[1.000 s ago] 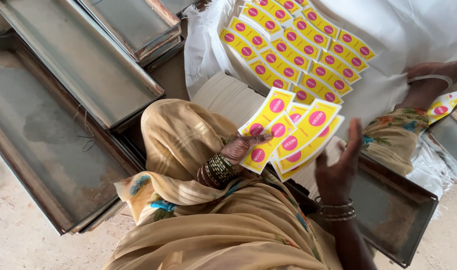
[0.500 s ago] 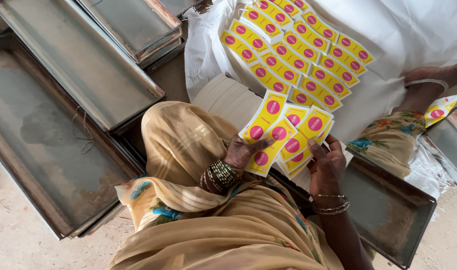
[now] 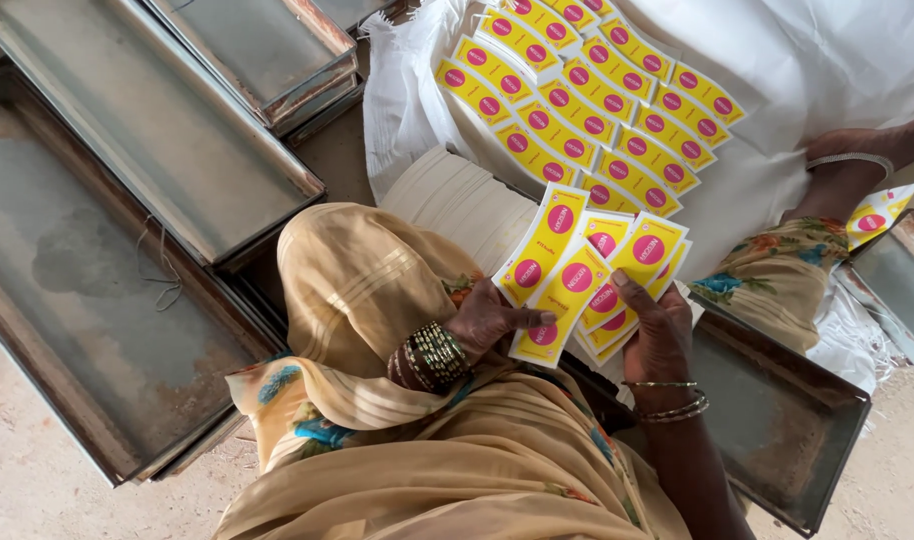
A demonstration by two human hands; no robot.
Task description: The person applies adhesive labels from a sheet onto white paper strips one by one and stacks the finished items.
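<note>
Left: stacked metal trays. Centre: left hand and right hand, both closed around a fanned stack of yellow labels. Far right: more labels laid in rows on white cloth.

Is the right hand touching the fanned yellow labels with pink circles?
Touching. The head view shows the right hand with its thumb pressed on the fanned yellow labels with pink circles, no gap between them.

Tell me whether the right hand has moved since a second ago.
Yes. The right hand has closed in leftward onto the fanned yellow paper labels with pink circles, judged against the dark metal tray beneath it.
</note>
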